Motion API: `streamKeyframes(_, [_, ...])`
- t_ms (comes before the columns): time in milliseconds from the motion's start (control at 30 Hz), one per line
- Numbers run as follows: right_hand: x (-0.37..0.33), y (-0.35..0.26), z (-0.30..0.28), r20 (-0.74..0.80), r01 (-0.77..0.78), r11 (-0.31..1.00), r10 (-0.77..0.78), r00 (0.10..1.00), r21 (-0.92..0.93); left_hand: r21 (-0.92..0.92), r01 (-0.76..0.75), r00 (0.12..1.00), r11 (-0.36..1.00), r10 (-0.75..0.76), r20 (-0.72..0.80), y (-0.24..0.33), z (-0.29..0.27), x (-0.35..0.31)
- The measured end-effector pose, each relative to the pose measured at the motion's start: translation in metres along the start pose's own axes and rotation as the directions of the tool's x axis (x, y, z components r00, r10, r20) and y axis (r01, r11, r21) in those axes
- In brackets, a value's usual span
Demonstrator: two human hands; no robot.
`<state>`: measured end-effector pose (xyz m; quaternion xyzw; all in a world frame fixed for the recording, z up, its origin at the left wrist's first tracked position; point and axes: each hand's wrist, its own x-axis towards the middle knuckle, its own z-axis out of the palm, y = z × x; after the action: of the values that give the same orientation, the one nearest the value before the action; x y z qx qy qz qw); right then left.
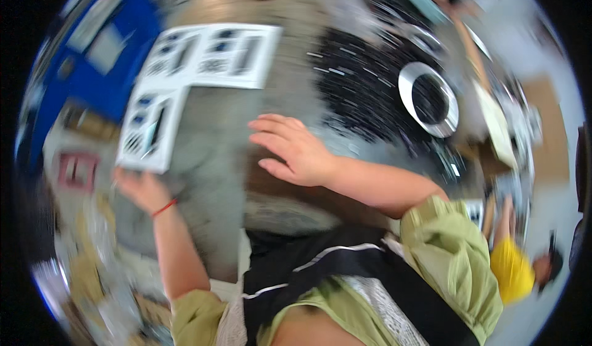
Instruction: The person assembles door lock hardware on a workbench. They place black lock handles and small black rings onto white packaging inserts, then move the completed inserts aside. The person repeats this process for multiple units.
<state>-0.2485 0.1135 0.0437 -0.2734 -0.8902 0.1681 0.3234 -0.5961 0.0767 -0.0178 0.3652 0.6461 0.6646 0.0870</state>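
Note:
At the near edge of a white rectangular panel, my left hand grips the rim, its fingers partly hidden there and blurred. Dark shapes and a striped patch mark the panel. Beyond it lie two similar white panels, side by side with edges meeting. My right hand hovers over the grey table, palm down, fingers apart and holding nothing. To its right a large heap of small shiny black pieces spreads across the work surface.
A pale ring-shaped object sits at the heap's right side. Blue cabinet-like furniture stands at the far left. Clear plastic bags and a reddish square item lie left of the table. A person in a yellow shirt is at right.

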Motion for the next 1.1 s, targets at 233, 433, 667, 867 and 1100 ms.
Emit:
streamKeyframes(233, [-0.239,0.003,-0.176,-0.501,-0.473,0.850,0.313,0.807,-0.231,0.366,-0.518,0.856,0.774,0.461,0.235,0.108,-0.025,-0.076])
streamKeyframes(433, [-0.563,-0.063,-0.307,-0.946,-0.974,0.034,0.231,0.226,-0.224,-0.397,-0.575,0.216,0.715,0.601,0.769,0.238,0.163,-0.251])
streamKeyframes(667, [-0.793,-0.104,-0.357,-0.870,-0.913,0.099,0.359,-0.338,0.396,-0.891,-0.003,-0.732,0.453,0.606,0.310,0.332,0.253,-0.550])
streamKeyframes(867, [-0.806,-0.087,-0.350,-0.829,-0.815,0.224,0.327,-0.454,0.535,-0.922,-0.021,-0.872,0.386,0.444,0.206,0.339,0.261,-0.689])
streamKeyframes(1100, [-0.772,-0.095,-0.319,-0.869,-0.870,0.144,0.243,-0.432,0.472,-0.897,-0.071,-0.865,0.436,0.421,0.273,0.326,0.266,-0.676])
